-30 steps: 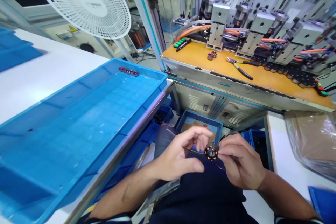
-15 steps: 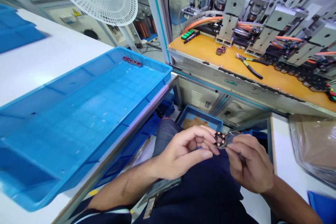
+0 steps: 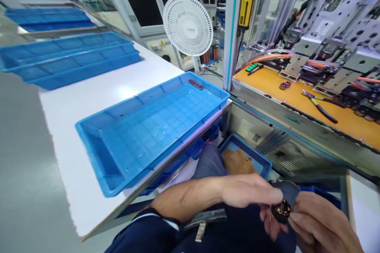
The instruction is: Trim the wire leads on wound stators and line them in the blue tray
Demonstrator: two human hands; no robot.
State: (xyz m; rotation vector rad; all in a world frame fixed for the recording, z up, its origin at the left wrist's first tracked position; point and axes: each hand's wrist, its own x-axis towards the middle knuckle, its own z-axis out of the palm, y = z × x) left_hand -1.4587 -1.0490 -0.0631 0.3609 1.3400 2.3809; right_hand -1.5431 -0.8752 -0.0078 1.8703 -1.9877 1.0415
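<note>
Both of my hands meet low at the right of the head view, over my lap. My left hand (image 3: pixel 252 191) has its fingers closed and pinches a small round motor stator (image 3: pixel 281 210) with copper windings. My right hand (image 3: pixel 322 225) wraps round the same stator from the right, fingers curled. A big blue tray (image 3: pixel 118 158) lies on the white table (image 3: pixel 89 99) to my left, with a short row of small dark stators (image 3: pixel 196 84) at its far edge.
A small blue bin (image 3: pixel 261 164) sits on the floor by my knee. To the right stands an orange-topped machine bench (image 3: pixel 297 95) with pliers (image 3: pixel 320 106), two stators (image 3: pixel 285 85) and grey actuators. A white fan (image 3: pixel 187 25) and more blue trays (image 3: pixel 59 59) stand behind.
The view has swung left and back, so more of the table and far trays show. My hands with the stator now sit lower and further right in the picture.
</note>
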